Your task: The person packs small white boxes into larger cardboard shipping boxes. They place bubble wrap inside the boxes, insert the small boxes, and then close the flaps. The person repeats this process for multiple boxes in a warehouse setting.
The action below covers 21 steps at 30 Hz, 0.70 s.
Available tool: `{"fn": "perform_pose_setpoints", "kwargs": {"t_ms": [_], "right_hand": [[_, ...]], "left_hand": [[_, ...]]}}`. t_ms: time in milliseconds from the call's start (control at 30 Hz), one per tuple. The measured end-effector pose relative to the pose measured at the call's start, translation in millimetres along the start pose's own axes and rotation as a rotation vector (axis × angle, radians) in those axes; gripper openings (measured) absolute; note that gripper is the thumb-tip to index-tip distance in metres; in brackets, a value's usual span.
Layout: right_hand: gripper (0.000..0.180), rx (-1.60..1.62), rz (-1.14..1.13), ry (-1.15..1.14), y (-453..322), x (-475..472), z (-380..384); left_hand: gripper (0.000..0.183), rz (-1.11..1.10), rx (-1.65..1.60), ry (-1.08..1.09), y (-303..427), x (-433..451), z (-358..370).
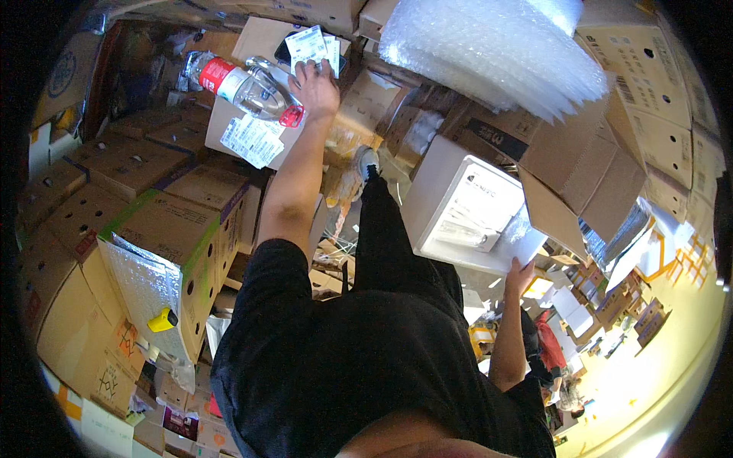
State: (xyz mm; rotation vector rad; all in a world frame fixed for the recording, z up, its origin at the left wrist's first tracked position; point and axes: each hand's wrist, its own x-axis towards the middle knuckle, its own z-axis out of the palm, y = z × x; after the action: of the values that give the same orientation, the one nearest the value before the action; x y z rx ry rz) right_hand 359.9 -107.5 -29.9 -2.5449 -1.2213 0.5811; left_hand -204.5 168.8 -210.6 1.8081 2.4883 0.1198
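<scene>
My left hand (316, 91) reaches over a cardboard surface, its fingertips at the lower edge of a few printed paper labels (306, 44). Whether the fingers pinch the paper I cannot tell. A dark phone-like object (282, 54) lies partly beneath these labels. Beside the hand a clear plastic bottle (237, 90) with a red cap and red label lies on its side. More printed labels (252, 139) rest below it. At the right, my right hand (520, 276) grips the rim of a white foam box (426, 194), tilted with its opening towards me; a printed sheet (484, 186) shows inside.
A large bubble-wrap roll (492, 51) stands ahead. An open cardboard carton (567, 166) adjoins the foam box. Stacked cartons (172, 229) fill the left, with a yellow tool (162, 320) on a silver insulated sheet (143, 280). A person in red (551, 343) is at the far right.
</scene>
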Motion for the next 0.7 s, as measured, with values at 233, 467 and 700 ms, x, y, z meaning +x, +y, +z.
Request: {"fn": "perform_pose_setpoints", "kwargs": {"t_ms": [233, 467, 700], "right_hand": [[0.031, -0.082, -0.054, 0.031, -1.8, 3.9, -0.1], [0.033, -0.070, 0.012, -0.004, -16.4, -5.7, -1.8], [0.033, 0.323, -0.039, -0.072, 26.6, 1.3, 3.1]], "left_hand": [[0.052, -0.060, -0.185, 0.069, 27.7, -13.5, -16.8], [0.052, 0.411, -0.757, 0.336, 75.6, -144.1, -129.2], [0.039, 0.932, -0.814, -0.159, 139.7, -250.8, -209.8]]}}
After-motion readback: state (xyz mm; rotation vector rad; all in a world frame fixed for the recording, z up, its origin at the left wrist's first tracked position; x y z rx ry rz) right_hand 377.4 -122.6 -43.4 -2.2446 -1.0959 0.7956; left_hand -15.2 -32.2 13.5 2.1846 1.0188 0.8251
